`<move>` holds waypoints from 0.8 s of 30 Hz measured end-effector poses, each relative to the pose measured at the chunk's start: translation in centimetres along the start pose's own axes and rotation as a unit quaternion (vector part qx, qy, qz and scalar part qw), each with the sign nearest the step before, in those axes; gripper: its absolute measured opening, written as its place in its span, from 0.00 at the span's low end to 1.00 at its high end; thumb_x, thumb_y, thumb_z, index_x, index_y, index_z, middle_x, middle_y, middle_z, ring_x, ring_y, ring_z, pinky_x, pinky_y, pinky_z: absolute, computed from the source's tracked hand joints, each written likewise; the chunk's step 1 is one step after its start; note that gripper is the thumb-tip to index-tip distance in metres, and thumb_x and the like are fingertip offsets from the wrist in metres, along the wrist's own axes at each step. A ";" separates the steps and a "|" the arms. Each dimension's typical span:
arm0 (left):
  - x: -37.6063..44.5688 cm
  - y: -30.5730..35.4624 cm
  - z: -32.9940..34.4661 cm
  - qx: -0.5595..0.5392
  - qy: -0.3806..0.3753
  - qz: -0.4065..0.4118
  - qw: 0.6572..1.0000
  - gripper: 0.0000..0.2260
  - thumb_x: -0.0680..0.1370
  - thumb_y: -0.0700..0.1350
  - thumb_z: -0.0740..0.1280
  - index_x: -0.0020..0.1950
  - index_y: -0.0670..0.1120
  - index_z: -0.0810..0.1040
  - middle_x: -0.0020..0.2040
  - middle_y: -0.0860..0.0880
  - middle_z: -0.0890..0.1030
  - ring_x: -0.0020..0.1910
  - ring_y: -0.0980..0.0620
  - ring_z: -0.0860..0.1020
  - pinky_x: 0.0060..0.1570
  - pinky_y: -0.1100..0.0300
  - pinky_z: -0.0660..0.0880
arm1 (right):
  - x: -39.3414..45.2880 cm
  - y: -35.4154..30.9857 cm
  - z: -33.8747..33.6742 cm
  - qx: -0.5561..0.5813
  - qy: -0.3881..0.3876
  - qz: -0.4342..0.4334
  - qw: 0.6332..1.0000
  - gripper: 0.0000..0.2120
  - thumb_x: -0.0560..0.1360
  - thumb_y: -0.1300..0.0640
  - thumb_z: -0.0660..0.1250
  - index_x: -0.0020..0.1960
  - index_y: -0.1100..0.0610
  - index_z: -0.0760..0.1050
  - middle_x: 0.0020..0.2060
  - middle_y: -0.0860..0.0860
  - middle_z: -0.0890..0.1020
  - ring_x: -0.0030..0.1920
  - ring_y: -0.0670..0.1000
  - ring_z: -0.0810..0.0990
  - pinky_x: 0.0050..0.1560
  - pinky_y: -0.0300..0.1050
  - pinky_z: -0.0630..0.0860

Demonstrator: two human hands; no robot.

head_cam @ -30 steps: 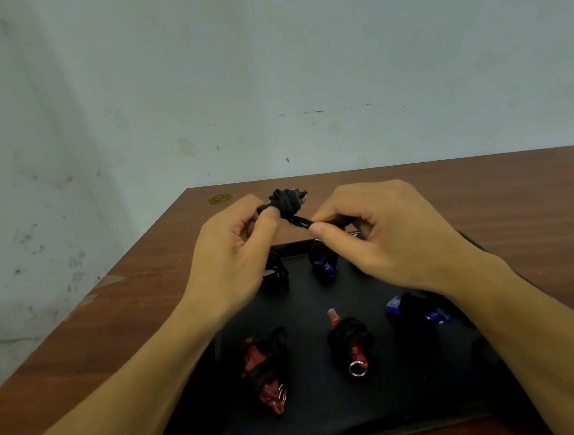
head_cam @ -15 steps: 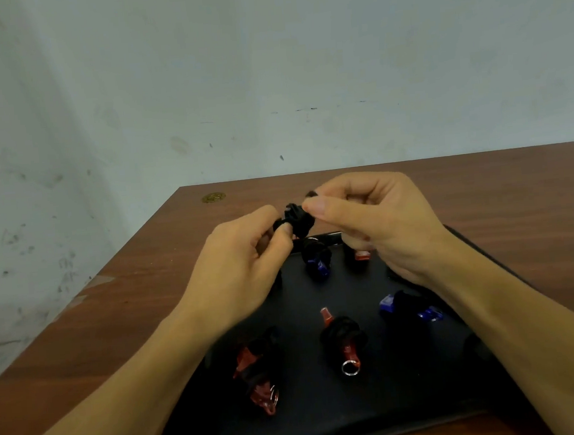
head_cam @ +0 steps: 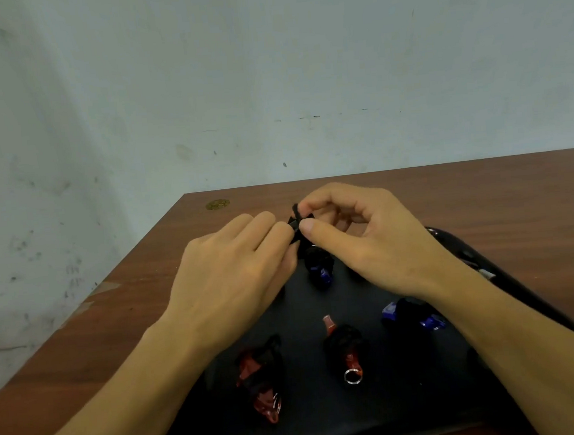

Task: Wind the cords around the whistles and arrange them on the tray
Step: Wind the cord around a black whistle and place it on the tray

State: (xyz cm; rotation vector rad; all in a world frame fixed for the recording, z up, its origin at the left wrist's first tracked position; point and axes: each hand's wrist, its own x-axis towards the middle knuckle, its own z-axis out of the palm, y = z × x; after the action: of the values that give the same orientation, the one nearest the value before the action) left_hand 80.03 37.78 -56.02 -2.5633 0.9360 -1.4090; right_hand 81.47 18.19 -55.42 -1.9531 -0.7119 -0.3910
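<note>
Two hands pinching black whistle [head_cam: 296,221] between them, above tray [head_cam: 452,238]

The single head view looks forward and down from the person's own eye level, close over the wooden table [head_cam: 483,195] and facing the pale wall [head_cam: 266,64] behind it. Its wide lens (edges bow slightly) takes in both forearms rising from the bottom corners and the black tray [head_cam: 330,430] just below centre, with no second view.
</note>
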 end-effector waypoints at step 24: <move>0.0 0.3 1.2 -0.593 0.009 -0.229 0.772 0.14 0.79 0.42 0.64 0.63 0.42 0.78 0.53 0.51 0.83 0.39 0.48 0.83 0.34 0.59 0.79 | -0.2 0.9 -0.3 0.078 -0.035 -0.027 0.996 0.06 0.78 0.57 0.70 0.54 0.50 0.80 0.46 0.44 0.81 0.45 0.48 0.80 0.37 0.31 0.74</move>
State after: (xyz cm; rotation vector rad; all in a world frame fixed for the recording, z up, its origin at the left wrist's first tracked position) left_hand 80.85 37.21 -56.82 -3.8988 1.6914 -1.0067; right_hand 81.84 17.60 -56.02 -1.8098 -0.8176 -0.2915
